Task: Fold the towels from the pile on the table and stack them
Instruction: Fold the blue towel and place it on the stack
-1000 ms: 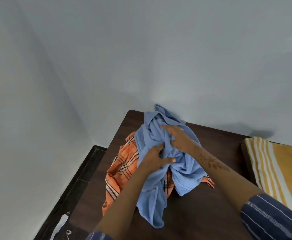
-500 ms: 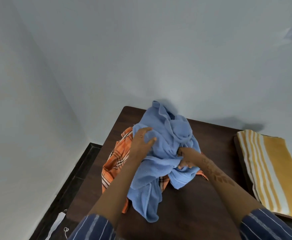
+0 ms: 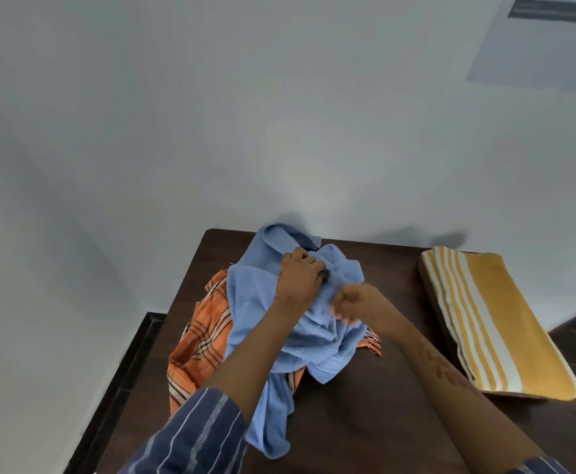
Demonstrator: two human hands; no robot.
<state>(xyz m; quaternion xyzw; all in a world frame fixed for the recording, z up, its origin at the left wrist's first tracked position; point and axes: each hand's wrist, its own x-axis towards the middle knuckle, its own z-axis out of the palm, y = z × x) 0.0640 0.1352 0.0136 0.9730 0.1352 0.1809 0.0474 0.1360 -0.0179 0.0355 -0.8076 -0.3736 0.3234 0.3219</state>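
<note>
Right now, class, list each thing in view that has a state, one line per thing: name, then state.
blue towel: crumpled, unfolded, atop the pile.
orange plaid towel: unfolded, lying under the blue one.
yellow striped towel: folded flat, set apart at the table's right.
left hand: gripping the blue towel.
right hand: blurred, pinching the blue towel.
table: dark wood, holding all three.
</note>
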